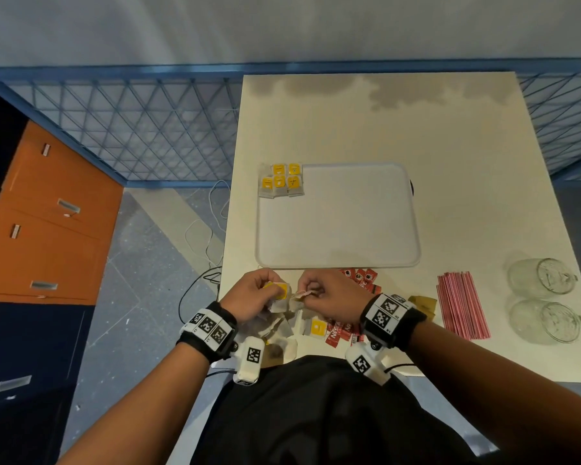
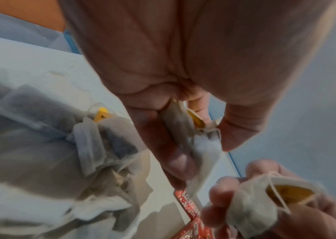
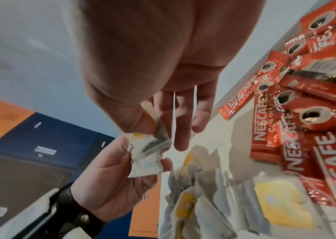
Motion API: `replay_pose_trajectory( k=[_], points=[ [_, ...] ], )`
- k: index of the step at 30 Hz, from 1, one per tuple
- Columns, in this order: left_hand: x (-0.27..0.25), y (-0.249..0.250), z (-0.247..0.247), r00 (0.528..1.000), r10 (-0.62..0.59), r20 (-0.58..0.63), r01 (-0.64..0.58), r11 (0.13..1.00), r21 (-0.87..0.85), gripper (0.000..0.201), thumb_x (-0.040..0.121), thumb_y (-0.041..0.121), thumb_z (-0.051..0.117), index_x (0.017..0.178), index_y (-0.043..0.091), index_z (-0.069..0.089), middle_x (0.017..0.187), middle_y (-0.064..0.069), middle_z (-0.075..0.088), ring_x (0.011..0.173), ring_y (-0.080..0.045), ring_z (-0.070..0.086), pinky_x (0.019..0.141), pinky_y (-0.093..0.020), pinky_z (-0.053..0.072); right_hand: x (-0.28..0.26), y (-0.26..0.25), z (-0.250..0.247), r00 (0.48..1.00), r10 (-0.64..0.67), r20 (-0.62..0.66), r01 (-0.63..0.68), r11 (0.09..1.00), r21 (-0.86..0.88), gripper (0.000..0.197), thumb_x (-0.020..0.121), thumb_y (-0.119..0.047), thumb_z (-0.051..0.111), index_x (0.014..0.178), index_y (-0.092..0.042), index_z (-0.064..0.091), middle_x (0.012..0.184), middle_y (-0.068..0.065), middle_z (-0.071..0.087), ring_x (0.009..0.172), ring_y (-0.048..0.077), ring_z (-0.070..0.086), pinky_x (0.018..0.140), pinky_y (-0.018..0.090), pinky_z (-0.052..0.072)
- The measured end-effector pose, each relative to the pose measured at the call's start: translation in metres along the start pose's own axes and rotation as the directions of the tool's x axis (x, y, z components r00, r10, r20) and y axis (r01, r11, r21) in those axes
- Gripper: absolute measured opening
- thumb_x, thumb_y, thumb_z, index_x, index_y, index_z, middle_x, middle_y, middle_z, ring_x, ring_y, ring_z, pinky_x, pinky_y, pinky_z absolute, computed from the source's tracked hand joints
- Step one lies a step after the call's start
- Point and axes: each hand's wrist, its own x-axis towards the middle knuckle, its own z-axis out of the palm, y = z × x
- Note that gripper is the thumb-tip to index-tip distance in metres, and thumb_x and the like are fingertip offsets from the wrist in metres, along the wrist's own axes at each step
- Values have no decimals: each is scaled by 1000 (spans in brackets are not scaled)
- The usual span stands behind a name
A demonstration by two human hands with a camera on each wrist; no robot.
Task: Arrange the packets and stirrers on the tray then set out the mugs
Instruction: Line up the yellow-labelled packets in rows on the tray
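A white tray (image 1: 337, 253) lies mid-table with several yellow-tagged tea bags (image 1: 281, 180) laid in its far left corner. Just in front of the tray, my left hand (image 1: 273, 292) grips a small bunch of tea bags (image 2: 183, 129). My right hand (image 1: 305, 294) pinches one tea bag (image 2: 251, 210) close beside it. Below both hands is a loose pile of tea bags (image 1: 284, 330). Red coffee sachets (image 1: 361, 280) lie partly hidden under my right hand. Pink stirrers (image 1: 462, 305) and two glass mugs (image 1: 539, 275) on their sides are to the right.
Brown packets (image 1: 423, 303) lie between my right wrist and the stirrers. The table's left edge runs just beside my left hand, with cables (image 1: 208, 236) on the floor below. Orange and blue drawer cabinets (image 1: 47, 213) stand at the left, with a blue mesh fence (image 1: 141, 129) behind.
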Motion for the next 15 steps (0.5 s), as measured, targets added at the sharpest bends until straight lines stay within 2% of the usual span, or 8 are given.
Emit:
replay_pose_trajectory(
  k=[3,5,7,9,12,13,15],
  points=[
    [1,2,2,999,-22,29,25,993,-111,7,92,12,66,88,16,62,74,-12,48,58,-19,55,54,-31,54,9,3,0,996,32,-81,-26,996,82,8,88,-24,68,92,-30,66,84,2,71,66,14,64,65,32,54],
    [2,7,2,999,-24,29,28,986,-163,5,95,12,65,93,14,61,74,-10,52,54,-22,61,48,-27,52,13,4,-1,990,44,-136,-27,992,120,9,90,-20,68,94,-28,69,79,-7,70,67,4,65,65,24,52],
    [5,12,3,1000,16,7,-15,978,-209,6,95,8,65,97,8,60,78,-15,56,50,-21,60,46,-26,52,19,4,-3,981,70,-183,-44,989,144,9,92,-19,67,96,-25,72,79,-7,71,69,1,64,67,20,51],
    [11,15,2,997,56,-44,-65,968,-244,7,94,8,66,95,5,61,79,-18,58,52,-20,57,46,-25,51,27,8,-6,965,96,-243,-61,987,145,6,92,-22,68,95,-24,74,83,-2,73,73,10,67,71,29,55],
    [25,17,-2,987,72,-141,-100,973,-207,5,93,13,69,92,9,65,76,-11,59,54,-15,52,45,-24,47,43,12,-13,939,138,-314,-87,981,172,7,90,-25,72,94,-20,76,84,3,75,81,26,71,75,48,61],
    [30,18,-3,983,77,-164,-107,977,-185,5,93,14,70,91,11,66,74,-7,60,54,-14,51,45,-24,47,49,12,-15,932,152,-328,-94,978,184,7,91,-24,72,94,-20,76,85,5,75,81,31,71,73,51,61],
    [40,21,-7,978,81,-190,-118,975,-187,5,91,15,72,89,14,68,74,-4,63,55,-14,52,49,-25,48,59,9,-23,921,163,-355,-100,977,190,6,92,-21,71,95,-20,76,88,5,75,82,32,71,74,49,61]
  ],
)
